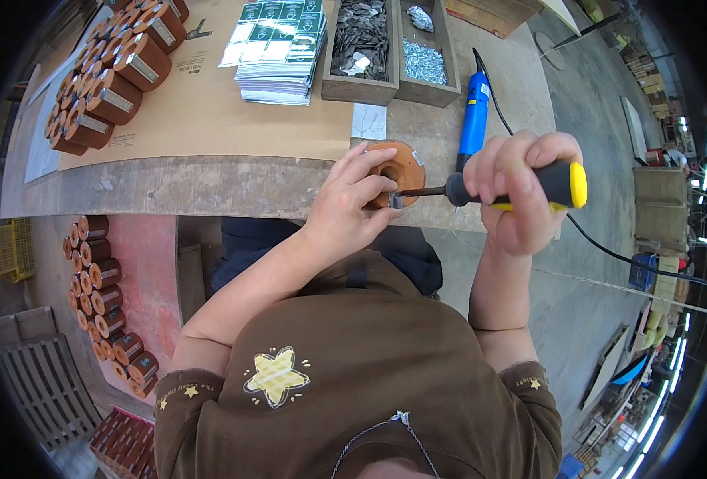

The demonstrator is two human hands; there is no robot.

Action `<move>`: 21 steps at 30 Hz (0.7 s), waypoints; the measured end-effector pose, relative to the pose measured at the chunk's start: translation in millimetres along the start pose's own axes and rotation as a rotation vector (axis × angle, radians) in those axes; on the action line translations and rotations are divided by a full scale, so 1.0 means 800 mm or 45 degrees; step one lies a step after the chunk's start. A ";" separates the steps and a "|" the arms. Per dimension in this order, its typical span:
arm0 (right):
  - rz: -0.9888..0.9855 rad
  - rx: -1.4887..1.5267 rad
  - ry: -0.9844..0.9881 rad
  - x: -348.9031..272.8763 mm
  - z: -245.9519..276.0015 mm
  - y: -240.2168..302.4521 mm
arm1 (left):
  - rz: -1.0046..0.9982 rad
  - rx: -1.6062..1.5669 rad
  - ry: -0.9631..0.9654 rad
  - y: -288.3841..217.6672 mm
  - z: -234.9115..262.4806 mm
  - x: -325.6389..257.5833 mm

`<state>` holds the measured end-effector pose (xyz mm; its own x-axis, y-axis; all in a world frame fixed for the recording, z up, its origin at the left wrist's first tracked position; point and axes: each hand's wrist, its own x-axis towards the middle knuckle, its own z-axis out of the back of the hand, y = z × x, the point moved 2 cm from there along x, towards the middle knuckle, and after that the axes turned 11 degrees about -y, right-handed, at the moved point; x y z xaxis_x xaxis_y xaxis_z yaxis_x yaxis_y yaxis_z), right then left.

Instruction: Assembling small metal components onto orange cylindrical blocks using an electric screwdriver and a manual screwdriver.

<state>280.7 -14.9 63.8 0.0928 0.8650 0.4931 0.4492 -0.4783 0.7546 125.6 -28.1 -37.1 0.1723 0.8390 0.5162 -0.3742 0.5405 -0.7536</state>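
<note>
My left hand (347,201) is closed around a round orange-brown wooden piece (408,168) with a hole in its face, at the table's near edge. A small grey metal clip (397,200) sits at the piece's near side, beside my left fingertips. My right hand (521,184) is wrapped round the black and yellow handle of a screwdriver (560,184). Its shaft lies nearly level and points left, with the tip at the clip. Whether a screw sits under the tip is hidden. Just beyond my right hand lies a blue electric screwdriver (474,116).
Wooden boxes hold dark metal pieces (360,36) and silver screws (424,60). Left of them are stacked green-and-white label sheets (278,60) and many brown wooden cylinders (114,100) on cardboard (202,120). More cylinders (106,299) stand lower left. A black cable (609,249) trails right.
</note>
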 end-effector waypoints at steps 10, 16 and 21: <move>-0.180 0.062 0.452 0.026 -0.006 -0.003 | 0.017 -0.031 0.001 0.000 -0.001 0.000; -0.164 0.081 0.208 0.018 -0.027 -0.014 | 0.009 -0.007 0.003 0.005 -0.002 -0.002; 0.373 -0.607 0.306 0.005 -0.037 0.009 | -0.021 -0.064 -0.044 0.003 -0.003 0.003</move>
<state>258.2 -19.1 83.7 -0.0758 0.6554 0.7515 -0.0172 -0.7544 0.6562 127.6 -24.8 -38.5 0.1458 0.8278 0.5417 -0.3254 0.5572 -0.7640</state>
